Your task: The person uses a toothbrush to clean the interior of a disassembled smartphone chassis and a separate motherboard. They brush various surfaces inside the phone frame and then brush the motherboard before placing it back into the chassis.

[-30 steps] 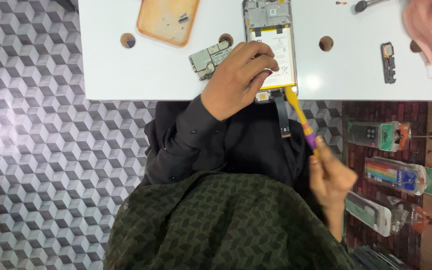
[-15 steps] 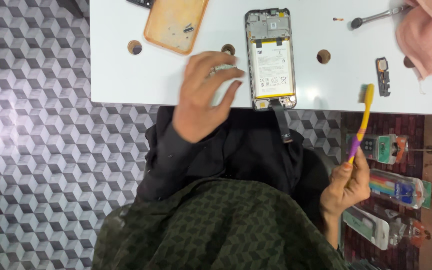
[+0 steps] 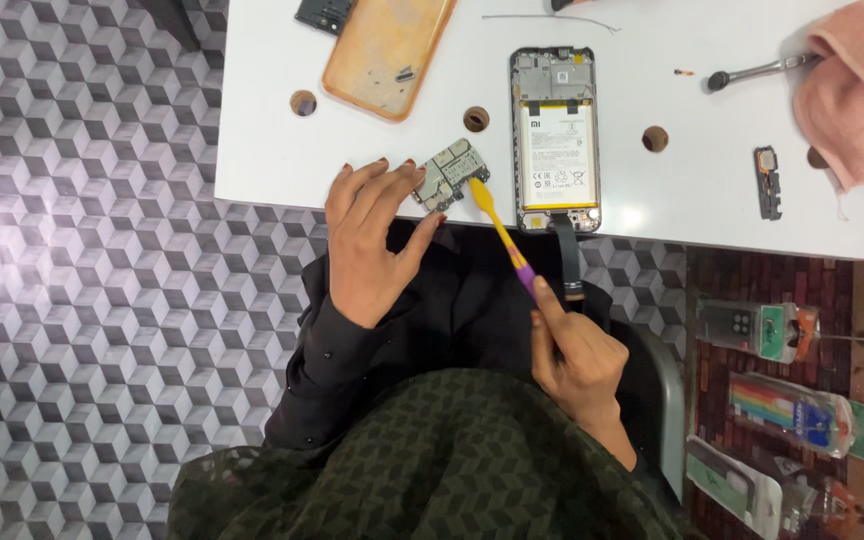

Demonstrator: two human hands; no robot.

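Two hands work at the near edge of the white table [image 3: 272,150]. The left hand [image 3: 372,235] lies mostly open, its fingertips pinning a small grey-green circuit board [image 3: 449,174] near the table's edge, just left of the opened phone [image 3: 555,140] with its battery exposed. The right hand [image 3: 577,355] is closed around the purple end of a yellow and purple pry tool [image 3: 500,236], whose yellow tip touches the board's right side.

The board sits close to the edge, held only by fingertips; a hard push from the tool could skid it off onto the patterned floor [image 3: 82,300]. A slip of the tip might also scrape small parts on the board. The dark flex ribbon [image 3: 567,262] hanging off the phone's near end lies beside the tool shaft and could be snagged. An orange phone case [image 3: 387,50] lies farther back, well apart.
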